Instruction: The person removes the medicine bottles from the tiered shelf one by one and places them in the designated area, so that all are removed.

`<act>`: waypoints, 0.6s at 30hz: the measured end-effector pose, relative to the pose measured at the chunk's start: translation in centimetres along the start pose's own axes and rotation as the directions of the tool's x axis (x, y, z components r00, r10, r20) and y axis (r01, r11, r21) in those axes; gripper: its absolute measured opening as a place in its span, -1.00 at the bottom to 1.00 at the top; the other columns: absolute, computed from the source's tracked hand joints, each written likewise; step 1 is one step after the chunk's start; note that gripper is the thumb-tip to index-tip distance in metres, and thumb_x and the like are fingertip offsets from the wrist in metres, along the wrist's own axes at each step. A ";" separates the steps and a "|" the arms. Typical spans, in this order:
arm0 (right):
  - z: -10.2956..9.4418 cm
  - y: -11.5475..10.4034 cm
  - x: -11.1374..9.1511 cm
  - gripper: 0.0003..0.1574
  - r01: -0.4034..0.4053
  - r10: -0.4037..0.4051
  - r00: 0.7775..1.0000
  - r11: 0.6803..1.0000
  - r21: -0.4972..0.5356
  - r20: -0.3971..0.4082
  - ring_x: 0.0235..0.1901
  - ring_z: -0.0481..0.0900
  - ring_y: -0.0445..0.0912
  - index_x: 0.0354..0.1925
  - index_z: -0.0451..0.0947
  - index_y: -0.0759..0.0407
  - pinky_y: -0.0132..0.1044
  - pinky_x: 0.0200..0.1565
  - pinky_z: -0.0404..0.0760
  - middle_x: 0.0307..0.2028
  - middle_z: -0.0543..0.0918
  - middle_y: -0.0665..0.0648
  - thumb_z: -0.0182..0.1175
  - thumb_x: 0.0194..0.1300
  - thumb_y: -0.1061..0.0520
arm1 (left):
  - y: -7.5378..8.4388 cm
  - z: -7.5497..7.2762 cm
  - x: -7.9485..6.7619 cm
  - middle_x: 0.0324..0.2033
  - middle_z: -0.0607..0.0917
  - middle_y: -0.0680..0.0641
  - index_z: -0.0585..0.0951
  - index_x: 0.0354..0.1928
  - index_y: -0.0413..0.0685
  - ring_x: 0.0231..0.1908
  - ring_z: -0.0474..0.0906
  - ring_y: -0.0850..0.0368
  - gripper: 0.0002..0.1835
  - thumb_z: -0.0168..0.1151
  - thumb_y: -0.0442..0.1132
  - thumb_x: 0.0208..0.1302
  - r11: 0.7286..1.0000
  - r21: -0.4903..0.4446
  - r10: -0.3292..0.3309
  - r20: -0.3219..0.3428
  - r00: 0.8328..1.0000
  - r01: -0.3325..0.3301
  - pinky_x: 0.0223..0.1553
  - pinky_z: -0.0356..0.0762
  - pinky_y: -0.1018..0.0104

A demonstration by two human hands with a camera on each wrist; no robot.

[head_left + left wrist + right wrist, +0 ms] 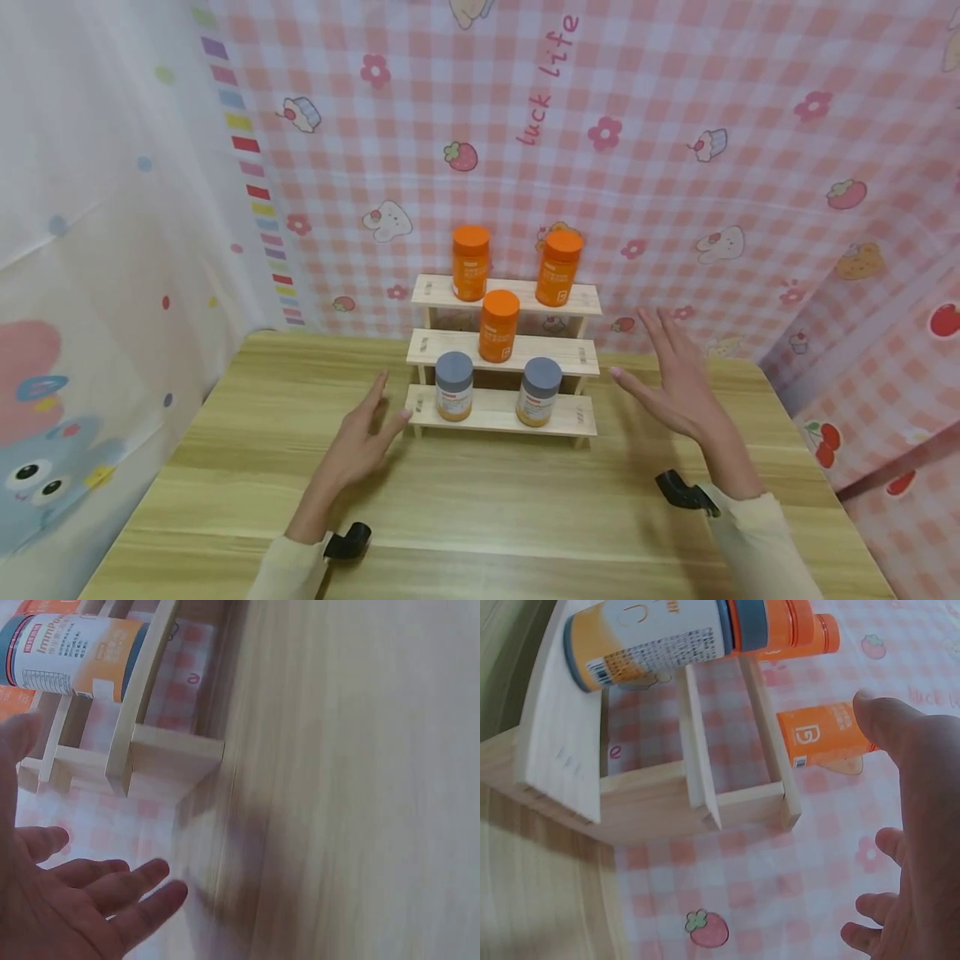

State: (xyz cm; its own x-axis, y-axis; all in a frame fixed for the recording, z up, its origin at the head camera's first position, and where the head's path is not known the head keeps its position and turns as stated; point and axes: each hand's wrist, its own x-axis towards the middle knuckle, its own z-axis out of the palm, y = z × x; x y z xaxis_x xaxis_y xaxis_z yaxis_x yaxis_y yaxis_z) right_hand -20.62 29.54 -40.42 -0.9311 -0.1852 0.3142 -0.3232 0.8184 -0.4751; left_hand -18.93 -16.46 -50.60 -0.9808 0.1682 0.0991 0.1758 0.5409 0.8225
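Observation:
A three-step wooden rack (495,410) stands at the back of the table. On its top step are two orange bottles, one left (470,265) and one right (558,271). A third orange bottle (498,327) occupies the middle step. Two grey-lidded jars, the left one (453,387) and the right one (538,393), stand upright on the lowest step. My left hand (358,446) is beside the rack's left end, fingers spread, thumb tip close to the lowest step; touching or not, I cannot tell. Fingers extended and holding nothing, my right hand (681,387) is apart from the rack's right side.
The wood-grain table (480,508) extends in front of the rack. Behind it hangs a pink checked cloth (637,183), and a white patterned curtain (97,250) borders the left side. Black wrist-worn devices, left (348,542) and right (684,492), sit at the sleeve cuffs.

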 end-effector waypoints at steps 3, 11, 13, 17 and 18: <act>0.0 -0.4 0.6 0.14 0.007 -0.007 1.000 1.000 0.013 0.003 0.50 -0.22 0.36 0.59 -0.22 -0.24 0.51 0.32 -0.21 0.58 -0.26 0.18 0.23 0.32 -0.26 | 0.1 0.3 0.2 0.46 0.20 -0.30 -0.06 0.59 0.11 0.33 0.33 -0.28 -0.13 0.12 0.14 0.43 0.996 -0.089 -0.003 -0.012 1.000 0.002 0.30 0.34 -0.12; 0.2 -1.1 2.2 0.12 -0.015 0.013 1.000 0.999 0.046 0.029 0.52 -0.22 0.27 0.58 -0.24 -0.30 0.54 0.29 -0.12 0.58 -0.24 0.09 0.19 0.33 -0.32 | -0.4 1.3 1.1 0.31 0.46 -0.27 0.06 0.56 0.09 0.19 0.54 -0.15 -0.21 0.18 0.01 0.43 0.967 -0.250 -0.055 -0.054 0.997 0.040 0.09 0.60 0.14; 0.3 -1.3 2.6 0.12 -0.029 0.027 0.999 0.998 0.050 0.036 0.52 -0.21 0.26 0.57 -0.25 -0.33 0.55 0.28 -0.11 0.58 -0.24 0.07 0.18 0.32 -0.34 | -0.6 1.6 1.3 0.27 0.51 -0.27 0.08 0.56 0.03 0.16 0.56 -0.14 -0.22 0.20 -0.06 0.43 0.950 -0.308 -0.075 -0.055 0.996 0.054 0.01 0.64 0.26; 0.4 -1.7 3.4 0.12 -0.045 0.043 0.999 0.996 0.078 0.033 0.53 -0.19 0.22 0.57 -0.24 -0.34 0.51 0.31 -0.08 0.58 -0.19 0.10 0.19 0.31 -0.35 | -0.7 2.0 1.6 0.20 0.56 -0.28 0.16 0.53 -0.05 0.14 0.58 -0.14 -0.26 0.23 -0.14 0.41 0.911 -0.400 -0.131 -0.058 0.990 0.097 -0.02 0.64 0.33; 0.4 -1.8 3.6 0.12 -0.047 0.045 0.999 0.995 0.086 0.030 0.53 -0.17 0.21 0.57 -0.23 -0.33 0.48 0.33 -0.06 0.58 -0.16 0.11 0.19 0.31 -0.35 | -0.7 2.1 1.7 0.19 0.56 -0.28 0.19 0.52 -0.05 0.13 0.58 -0.13 -0.27 0.24 -0.15 0.40 0.902 -0.418 -0.148 -0.058 0.987 0.111 -0.03 0.64 0.33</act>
State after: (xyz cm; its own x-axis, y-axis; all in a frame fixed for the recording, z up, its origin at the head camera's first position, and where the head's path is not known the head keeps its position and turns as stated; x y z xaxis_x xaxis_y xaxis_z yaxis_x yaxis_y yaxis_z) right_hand -23.44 27.16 -38.73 -0.9493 -0.1646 0.2680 -0.2923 0.7765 -0.5583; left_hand -20.52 -14.86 -52.21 -0.9992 0.0382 0.0081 0.0142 0.1620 0.9867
